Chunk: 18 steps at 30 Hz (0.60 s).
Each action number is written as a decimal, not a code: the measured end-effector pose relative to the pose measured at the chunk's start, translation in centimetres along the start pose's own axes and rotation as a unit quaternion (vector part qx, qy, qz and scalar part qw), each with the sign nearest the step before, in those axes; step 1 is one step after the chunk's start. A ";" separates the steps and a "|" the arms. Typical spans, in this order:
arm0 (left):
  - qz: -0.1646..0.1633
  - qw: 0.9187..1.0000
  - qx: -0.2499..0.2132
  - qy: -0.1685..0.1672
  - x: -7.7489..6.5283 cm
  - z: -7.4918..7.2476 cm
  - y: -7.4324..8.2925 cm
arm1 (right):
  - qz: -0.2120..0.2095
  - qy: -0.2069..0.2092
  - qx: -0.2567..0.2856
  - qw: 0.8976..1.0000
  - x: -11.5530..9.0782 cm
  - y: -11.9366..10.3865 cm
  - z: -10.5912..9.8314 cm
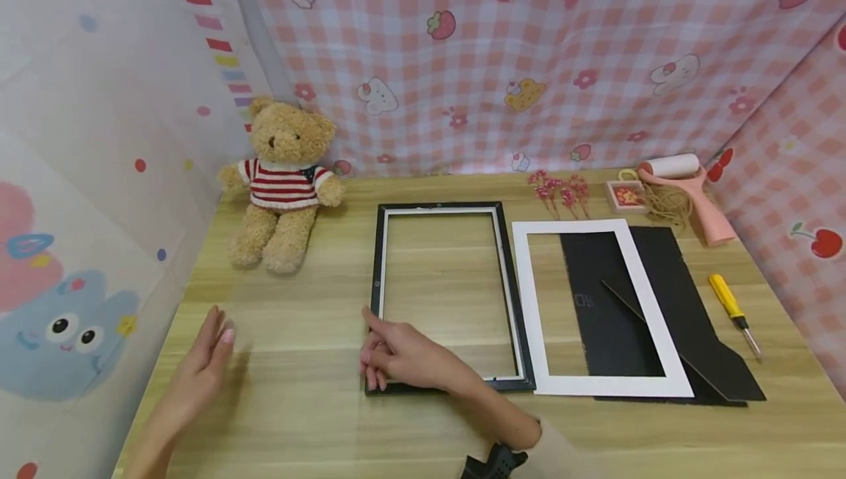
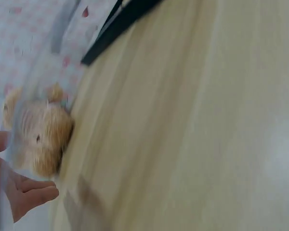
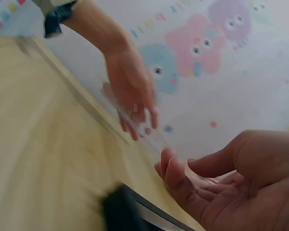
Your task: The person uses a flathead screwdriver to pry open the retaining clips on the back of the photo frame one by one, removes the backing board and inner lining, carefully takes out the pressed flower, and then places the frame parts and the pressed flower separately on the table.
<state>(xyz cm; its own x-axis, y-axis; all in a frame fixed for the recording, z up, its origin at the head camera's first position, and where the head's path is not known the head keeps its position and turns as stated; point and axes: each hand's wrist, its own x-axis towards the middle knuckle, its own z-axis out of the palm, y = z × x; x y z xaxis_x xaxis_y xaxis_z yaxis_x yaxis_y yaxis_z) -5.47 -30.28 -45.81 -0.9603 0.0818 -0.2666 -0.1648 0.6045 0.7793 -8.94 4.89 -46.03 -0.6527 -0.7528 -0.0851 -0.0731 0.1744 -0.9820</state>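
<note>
A clear sheet (image 1: 297,339), faint against the wood, spans the space between the two hands. At its left edge the left hand (image 1: 201,365) holds it, thumb and fingers on either side; the left wrist view shows the see-through edge (image 2: 36,72) running past that hand. On the opposite edge, the right hand (image 1: 413,354) pinches it with bent fingers, above the lower left corner of a black picture frame (image 1: 518,317). The frame lies flat, its inside lined in white, with tabletop showing through. Beside it are a white mat (image 1: 615,386) and a black backing board (image 1: 661,258) with a stand leg (image 1: 717,365).
A teddy bear (image 1: 284,185) sits at the back left. Along the back right lie pink dried flowers (image 1: 562,192), a small box (image 1: 626,196), twine (image 1: 667,203) and a pink lint roller (image 1: 694,189). A yellow screwdriver (image 1: 730,303) lies near the table's right edge.
</note>
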 end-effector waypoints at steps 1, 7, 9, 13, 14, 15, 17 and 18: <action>0.002 1.000 0.005 0.004 -0.3 -0.3 -0.7 | 0.004 -0.006 -0.001 1.000 0.5 0.1 0.6; 0.019 0.999 0.016 0.034 -1.6 -1.4 -4.8 | 0.052 -0.011 0.020 0.998 3.0 0.6 4.0; 0.022 0.999 0.027 0.039 -1.8 -1.7 -5.9 | 0.066 -0.002 0.024 0.998 3.6 0.7 4.8; 0.029 0.996 0.071 0.052 -1.7 -1.9 -7.5 | 0.080 0.014 -0.006 0.997 4.5 0.5 5.5; 0.037 0.995 0.080 0.056 -1.6 -1.8 -7.7 | 0.082 0.015 -0.022 0.996 4.7 0.4 5.6; 0.046 0.993 0.087 0.060 -1.4 -1.7 -7.8 | 0.085 0.015 -0.033 0.996 5.0 0.3 5.6; 0.076 0.991 0.090 0.069 -1.2 -1.4 -8.1 | 0.093 0.013 -0.053 0.994 5.4 0.3 5.6; 0.093 0.988 0.097 0.078 -1.1 -1.2 -8.2 | 0.098 0.011 -0.058 0.993 5.6 0.2 5.5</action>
<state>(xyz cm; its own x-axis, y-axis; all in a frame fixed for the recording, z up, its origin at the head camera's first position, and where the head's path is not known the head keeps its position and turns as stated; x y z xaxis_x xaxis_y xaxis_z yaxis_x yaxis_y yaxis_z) -3.31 -36.30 -51.23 -0.9955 0.0916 -0.0263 0.0493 0.7316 0.6799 -8.42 -2.77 -47.67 -0.6793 -0.6833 -0.2678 -0.0292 0.3898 -0.9204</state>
